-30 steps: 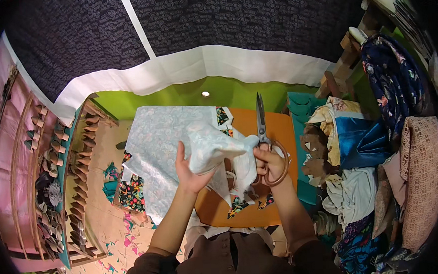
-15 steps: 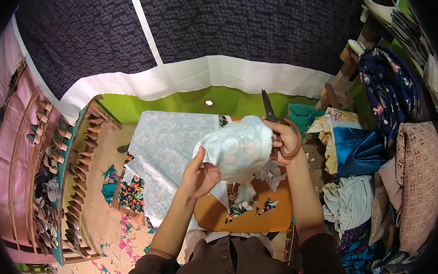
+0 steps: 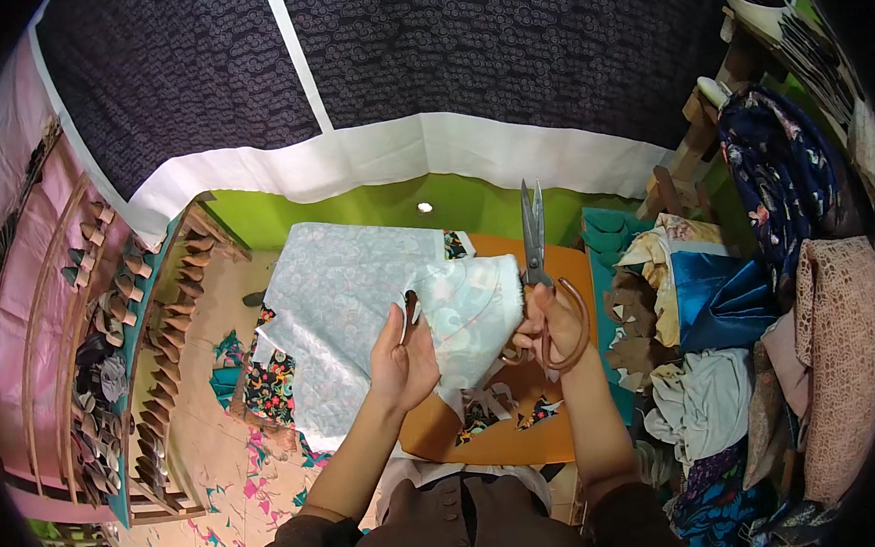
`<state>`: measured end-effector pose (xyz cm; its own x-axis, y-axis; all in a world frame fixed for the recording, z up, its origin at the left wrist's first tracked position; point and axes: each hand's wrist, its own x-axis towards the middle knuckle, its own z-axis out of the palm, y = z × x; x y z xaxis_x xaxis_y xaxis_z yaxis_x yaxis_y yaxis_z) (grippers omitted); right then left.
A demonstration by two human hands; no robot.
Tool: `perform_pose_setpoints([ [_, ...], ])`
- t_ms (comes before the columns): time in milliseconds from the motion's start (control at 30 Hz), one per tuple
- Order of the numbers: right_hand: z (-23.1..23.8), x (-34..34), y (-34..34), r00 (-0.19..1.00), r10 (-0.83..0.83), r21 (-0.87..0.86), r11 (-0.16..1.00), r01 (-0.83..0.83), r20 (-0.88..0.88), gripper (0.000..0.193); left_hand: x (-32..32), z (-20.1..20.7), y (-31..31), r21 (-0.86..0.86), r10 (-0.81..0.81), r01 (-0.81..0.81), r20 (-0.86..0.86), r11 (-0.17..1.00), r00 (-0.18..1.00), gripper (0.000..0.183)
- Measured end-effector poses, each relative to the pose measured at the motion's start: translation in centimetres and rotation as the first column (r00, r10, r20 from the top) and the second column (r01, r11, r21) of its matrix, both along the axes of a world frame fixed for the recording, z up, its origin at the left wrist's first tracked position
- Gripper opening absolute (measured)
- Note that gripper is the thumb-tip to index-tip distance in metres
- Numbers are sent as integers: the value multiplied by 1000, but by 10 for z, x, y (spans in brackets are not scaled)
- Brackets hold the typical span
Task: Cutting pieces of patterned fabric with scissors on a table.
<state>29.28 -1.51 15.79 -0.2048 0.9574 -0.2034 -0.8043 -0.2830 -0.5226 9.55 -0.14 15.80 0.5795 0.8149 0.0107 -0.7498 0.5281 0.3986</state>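
My left hand (image 3: 405,364) is closed on a pale whitish piece of fabric (image 3: 472,306), gripping its left edge with the thumb on top. A faint print shows through the cloth, and its right edge looks frayed. Large scissors (image 3: 534,238) with brown handles are in my right hand (image 3: 553,325), their dark blades pointing away from me and slightly parted. The blades stand just beyond the fabric's right edge. Under my hands, a larger pale sheet of cloth (image 3: 334,300) lies partly over an orange surface (image 3: 568,441).
Dark floral scraps (image 3: 536,413) lie on the orange surface. Bright offcuts (image 3: 258,480) litter the floor at left, near racks of wooden shoe forms (image 3: 154,391). Folded fabrics (image 3: 715,302) pile up at right. A dark patterned curtain (image 3: 505,59) hangs at the far side.
The fabric piece has been turned and lowered slightly, showing a flatter face. In my right hand the scissors have swung more upright, and their blades now show parted.
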Motion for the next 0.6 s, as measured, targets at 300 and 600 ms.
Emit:
perform_pose_setpoints([
  [300, 29, 7, 14, 901, 60, 145, 980, -135, 430, 36, -2, -35, -25, 143, -197, 182, 96, 973, 976, 77],
  [600, 40, 8, 30, 698, 225, 97, 916, -390, 680, 27, 14, -32, -35, -157, -155, 123, -209, 980, 966, 34],
])
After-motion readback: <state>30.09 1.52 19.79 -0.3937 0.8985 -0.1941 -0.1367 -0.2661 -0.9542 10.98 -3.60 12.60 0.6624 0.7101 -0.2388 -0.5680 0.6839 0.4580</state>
